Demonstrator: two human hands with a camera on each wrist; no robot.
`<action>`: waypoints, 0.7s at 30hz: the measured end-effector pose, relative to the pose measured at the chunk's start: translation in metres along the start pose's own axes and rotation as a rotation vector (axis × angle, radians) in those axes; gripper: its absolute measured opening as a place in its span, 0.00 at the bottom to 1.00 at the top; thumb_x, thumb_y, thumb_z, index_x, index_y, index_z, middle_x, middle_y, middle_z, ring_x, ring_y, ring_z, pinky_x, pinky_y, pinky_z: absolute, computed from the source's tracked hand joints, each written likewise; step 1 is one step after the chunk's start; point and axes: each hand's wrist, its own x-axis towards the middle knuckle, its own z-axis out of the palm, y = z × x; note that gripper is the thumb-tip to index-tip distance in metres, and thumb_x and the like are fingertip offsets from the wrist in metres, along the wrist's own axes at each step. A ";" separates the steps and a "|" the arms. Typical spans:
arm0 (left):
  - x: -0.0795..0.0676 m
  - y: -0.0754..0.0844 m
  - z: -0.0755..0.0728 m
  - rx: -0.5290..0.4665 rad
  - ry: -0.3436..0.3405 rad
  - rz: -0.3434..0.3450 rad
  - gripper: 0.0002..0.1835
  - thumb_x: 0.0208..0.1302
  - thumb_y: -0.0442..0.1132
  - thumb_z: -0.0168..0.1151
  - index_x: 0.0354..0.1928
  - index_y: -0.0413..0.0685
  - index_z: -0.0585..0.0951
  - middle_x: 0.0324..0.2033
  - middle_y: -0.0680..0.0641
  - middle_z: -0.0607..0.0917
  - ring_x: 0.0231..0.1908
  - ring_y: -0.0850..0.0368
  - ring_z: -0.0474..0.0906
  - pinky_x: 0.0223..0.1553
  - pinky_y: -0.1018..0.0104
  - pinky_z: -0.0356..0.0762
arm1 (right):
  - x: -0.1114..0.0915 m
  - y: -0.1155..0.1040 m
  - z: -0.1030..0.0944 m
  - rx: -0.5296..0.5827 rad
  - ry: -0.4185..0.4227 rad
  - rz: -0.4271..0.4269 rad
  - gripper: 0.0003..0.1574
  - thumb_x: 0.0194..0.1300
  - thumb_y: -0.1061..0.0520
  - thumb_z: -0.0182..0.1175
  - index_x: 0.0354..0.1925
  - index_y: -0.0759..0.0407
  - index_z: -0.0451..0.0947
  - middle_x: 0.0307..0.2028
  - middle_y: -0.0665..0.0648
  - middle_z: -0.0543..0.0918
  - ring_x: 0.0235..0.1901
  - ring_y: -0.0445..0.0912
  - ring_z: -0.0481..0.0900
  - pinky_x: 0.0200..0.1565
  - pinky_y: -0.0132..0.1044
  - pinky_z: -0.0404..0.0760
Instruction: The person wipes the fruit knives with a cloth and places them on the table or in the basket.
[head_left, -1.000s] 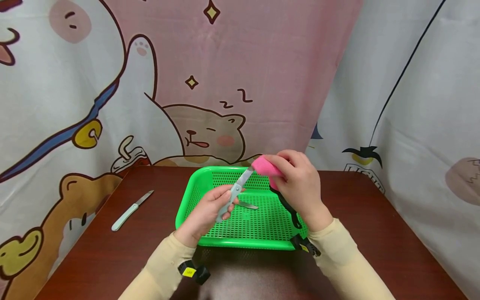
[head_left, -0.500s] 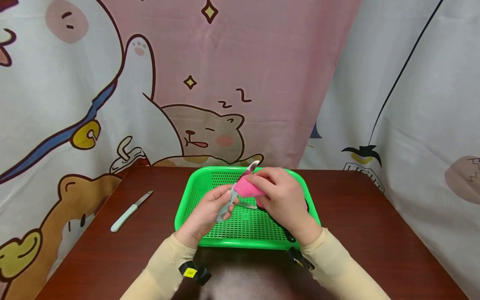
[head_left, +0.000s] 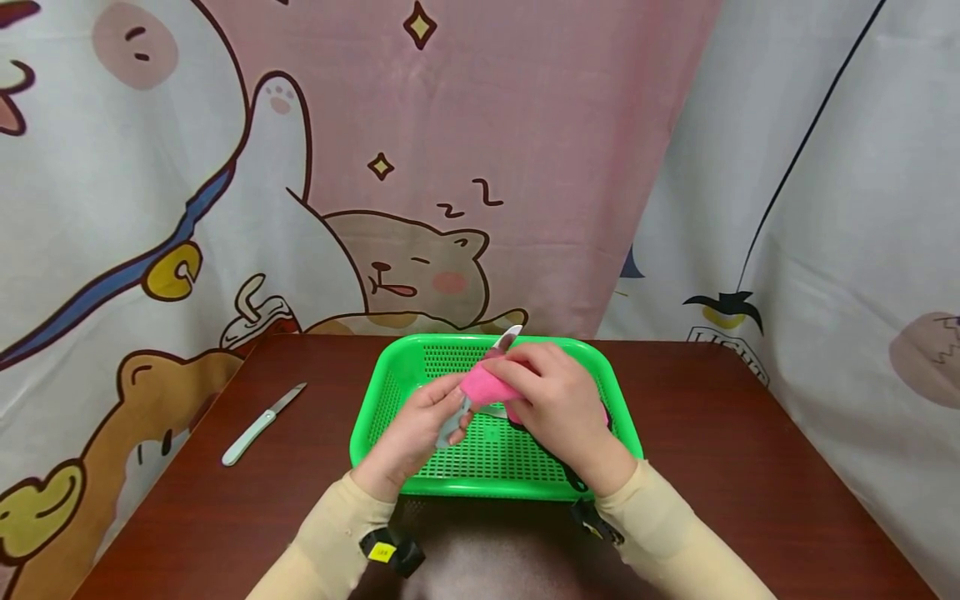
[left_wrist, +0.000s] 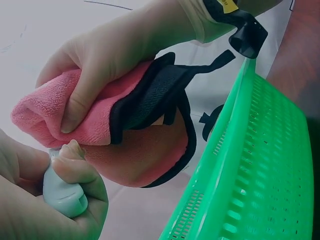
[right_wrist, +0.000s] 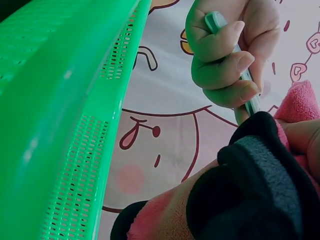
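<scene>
Now | left hand [head_left: 412, 425] grips knife [head_left: 452, 424] | right hand [head_left: 564, 408] pinches pink cloth [head_left: 486, 386] over blade [head_left: 511, 335]

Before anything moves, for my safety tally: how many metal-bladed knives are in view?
3: a pale-handled knife on the brown wooden table, a similar knife in the left hand, a partly hidden knife in the green plastic basket. More may be hidden.

From the head, looks forward and down, far enough back for the table [head_left: 750, 458] and, above, the curtain [head_left: 570, 167]. From the left wrist, faces the pink cloth [left_wrist: 50, 107] up close, with the green basket [left_wrist: 280, 135] at right. From the right wrist, faces the left hand [right_wrist: 227, 62] at upper right, with the basket nearest, at left. Shares cloth and basket across all three.
</scene>
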 end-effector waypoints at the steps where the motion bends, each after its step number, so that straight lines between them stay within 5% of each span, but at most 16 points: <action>1: 0.000 0.000 0.000 -0.002 -0.003 0.000 0.15 0.80 0.37 0.42 0.54 0.32 0.73 0.28 0.49 0.74 0.25 0.61 0.67 0.25 0.73 0.69 | 0.000 0.000 0.000 -0.001 0.000 0.002 0.21 0.52 0.65 0.72 0.47 0.52 0.86 0.40 0.55 0.82 0.39 0.51 0.79 0.41 0.44 0.81; 8: -0.003 -0.001 -0.001 0.025 -0.047 0.008 0.15 0.80 0.39 0.42 0.51 0.32 0.73 0.33 0.48 0.74 0.27 0.62 0.68 0.26 0.74 0.69 | 0.002 0.006 -0.004 -0.011 0.029 0.021 0.21 0.51 0.65 0.72 0.46 0.53 0.86 0.39 0.57 0.81 0.37 0.52 0.79 0.38 0.46 0.81; 21: -0.005 -0.002 -0.002 0.031 -0.072 -0.014 0.23 0.81 0.39 0.41 0.63 0.23 0.68 0.35 0.47 0.74 0.28 0.63 0.68 0.27 0.74 0.69 | 0.004 0.023 -0.012 -0.068 0.097 0.078 0.22 0.49 0.65 0.75 0.45 0.54 0.86 0.37 0.57 0.81 0.36 0.53 0.79 0.36 0.48 0.82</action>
